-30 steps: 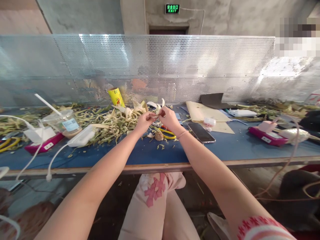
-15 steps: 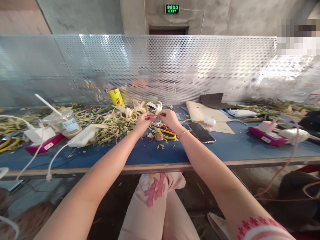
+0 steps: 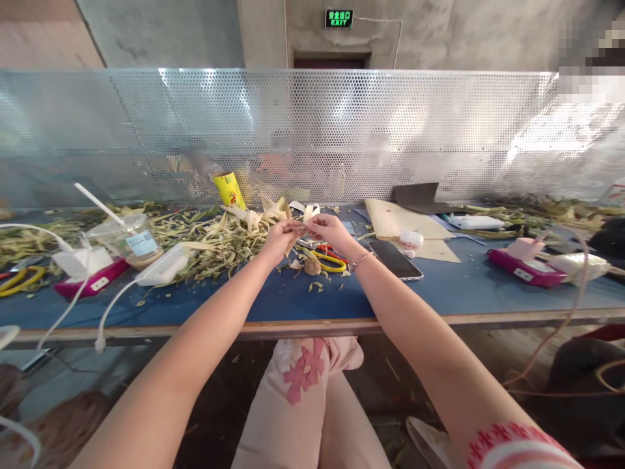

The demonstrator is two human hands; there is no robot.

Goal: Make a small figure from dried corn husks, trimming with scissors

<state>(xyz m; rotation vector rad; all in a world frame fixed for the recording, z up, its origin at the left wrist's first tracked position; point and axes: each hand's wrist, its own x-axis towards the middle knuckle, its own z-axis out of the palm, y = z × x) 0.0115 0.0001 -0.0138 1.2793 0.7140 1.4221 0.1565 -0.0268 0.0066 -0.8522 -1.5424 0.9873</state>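
Note:
My left hand (image 3: 280,236) and my right hand (image 3: 331,229) meet above the middle of the blue table, fingertips nearly touching. Both are closed in a pinch around a pale dried husk strip (image 3: 310,213); its exact shape is partly hidden by my fingers. Just below them lie yellow-handled scissors (image 3: 333,263) and a small round brown ball (image 3: 312,266). A heap of dried husks and leaves (image 3: 229,238) spreads out to the left of my left hand. Right of my right wrist rests a dark phone (image 3: 396,260).
A perforated metal screen (image 3: 322,137) rises behind the table. At the left stand a lidded cup with a straw (image 3: 141,244), a white power bank (image 3: 163,266) and a magenta power strip (image 3: 92,280). Brown paper (image 3: 403,220) and another magenta strip (image 3: 527,268) lie to the right.
My fingers have shifted slightly around the pale strip, and the right hand sits a little differently. The whole view has drifted slightly. Objects on the table stay in place.

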